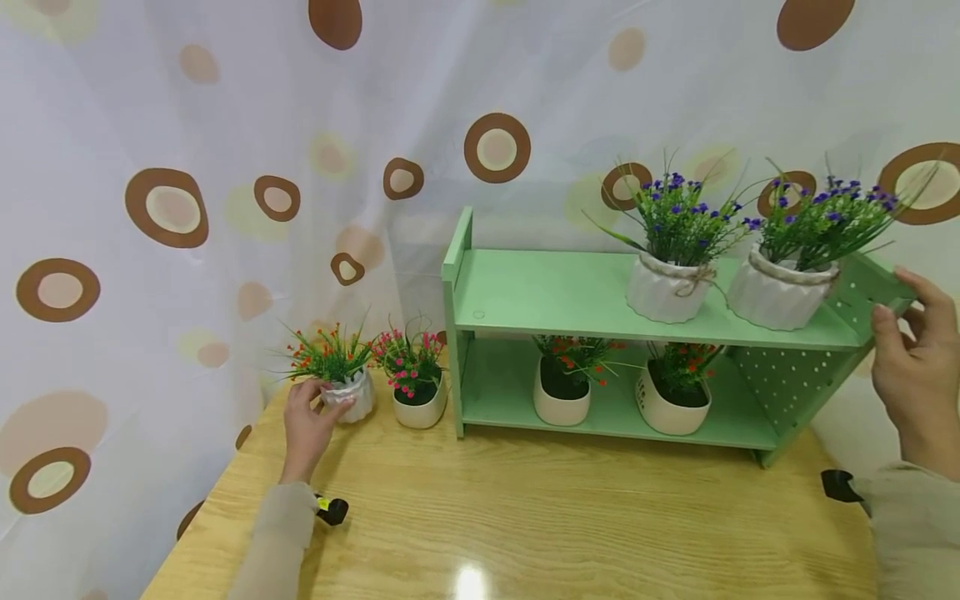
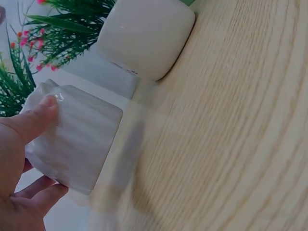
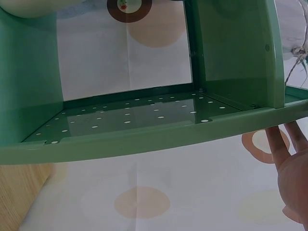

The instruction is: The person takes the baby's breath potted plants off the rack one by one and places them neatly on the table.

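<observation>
At the back left of the table, my left hand [image 1: 309, 421] grips a white ribbed flowerpot [image 2: 79, 137] of orange flowers [image 1: 321, 352]. The thumb lies on one side of the pot, fingertips on the other. Whether its base touches the table I cannot tell. Just right of it stands a smooth cream pot [image 1: 422, 408] with pink flowers. My right hand [image 1: 918, 358] holds the upper edge of the right side panel of a green two-tier shelf [image 1: 540, 287]; in the right wrist view its fingers [image 3: 276, 147] reach behind the panel, partly hidden.
Two white ribbed pots, left [image 1: 667, 292] and right [image 1: 780, 296], hold purple flowers on the upper tier. Below stand two cream pots, left [image 1: 561, 406] and right [image 1: 675, 404], with red-orange flowers. A patterned curtain [image 1: 225, 125] hangs behind the wooden table [image 1: 525, 517].
</observation>
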Motion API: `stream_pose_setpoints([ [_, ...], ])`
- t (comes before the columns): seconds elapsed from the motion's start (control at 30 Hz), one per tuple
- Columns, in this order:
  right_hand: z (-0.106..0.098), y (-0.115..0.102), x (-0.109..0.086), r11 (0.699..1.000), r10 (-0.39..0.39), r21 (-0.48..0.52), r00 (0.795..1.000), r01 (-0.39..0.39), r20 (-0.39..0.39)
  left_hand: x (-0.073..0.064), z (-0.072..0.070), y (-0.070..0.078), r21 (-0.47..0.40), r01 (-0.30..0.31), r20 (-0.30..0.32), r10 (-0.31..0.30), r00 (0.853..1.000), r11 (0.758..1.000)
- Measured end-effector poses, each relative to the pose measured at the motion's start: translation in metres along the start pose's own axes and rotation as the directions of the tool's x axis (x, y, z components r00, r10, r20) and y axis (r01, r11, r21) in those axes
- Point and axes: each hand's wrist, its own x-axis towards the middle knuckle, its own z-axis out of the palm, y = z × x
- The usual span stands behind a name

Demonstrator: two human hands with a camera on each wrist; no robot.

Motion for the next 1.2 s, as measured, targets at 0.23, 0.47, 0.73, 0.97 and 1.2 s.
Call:
stream_pose_setpoints([
  [0.23,0.000,-0.002,0.000,1.000,0.022,0.005,1.000,-0.022,0.006,0.000,0.004,-0.008,-0.012,0.013,0.030,-0.013,0.999,1.000],
  [0.47,-0.001,-0.003,0.000,1.000,0.025,-0.005,1.000,-0.025,0.010,-0.002,0.006,-0.011,-0.021,0.034,0.044,-0.033,0.999,0.999],
  [0.73,-0.001,-0.006,0.000,0.998,0.056,-0.005,0.998,-0.056,0.015,-0.003,0.009,-0.016,-0.041,0.055,0.049,-0.053,0.997,0.998],
  [0.97,-0.001,-0.005,0.000,0.999,0.032,-0.002,0.999,-0.032,0.012,-0.005,0.008,-0.017,-0.069,0.074,0.063,-0.069,0.996,0.995],
  [1.2,-0.001,-0.002,0.000,1.000,0.019,0.004,1.000,-0.019,0.010,-0.005,0.009,-0.019,-0.068,0.088,0.076,-0.083,0.994,0.994],
])
